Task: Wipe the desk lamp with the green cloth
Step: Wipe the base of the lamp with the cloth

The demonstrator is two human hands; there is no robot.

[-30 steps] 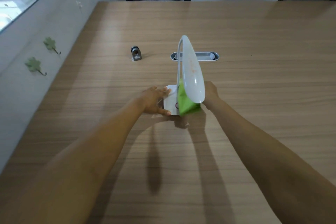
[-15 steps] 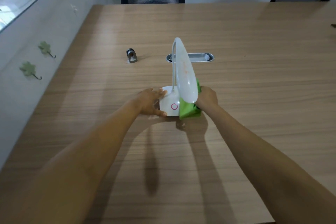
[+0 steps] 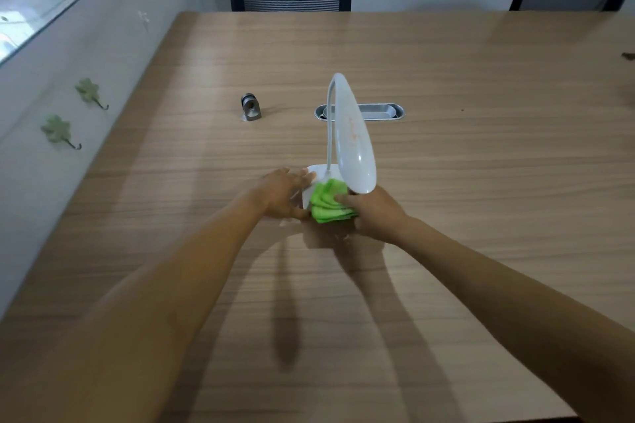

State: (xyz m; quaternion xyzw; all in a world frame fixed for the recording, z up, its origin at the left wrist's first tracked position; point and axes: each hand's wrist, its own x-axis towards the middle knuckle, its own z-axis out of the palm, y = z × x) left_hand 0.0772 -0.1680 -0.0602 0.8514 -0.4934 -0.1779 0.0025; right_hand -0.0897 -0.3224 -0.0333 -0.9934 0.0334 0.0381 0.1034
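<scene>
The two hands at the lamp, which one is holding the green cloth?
The right hand holds the folded green cloth, pressing it on the lamp base under the lamp head. The left hand holds only the base's left side.

We see the lamp [image 3: 354, 144] standing upright on its white base, near the middle of the wooden surface. It is white all over, with a thin curved neck rising from the back of the base and arching over at the top into a long, smooth, oval head that slopes down toward us. Faint orange specks mark the head's upper face. The cloth [image 3: 330, 203] is bright green, folded into several layers with stacked edges showing at its near side. It lies on top of the base, covering most of it, just under the head's lower tip.
</scene>
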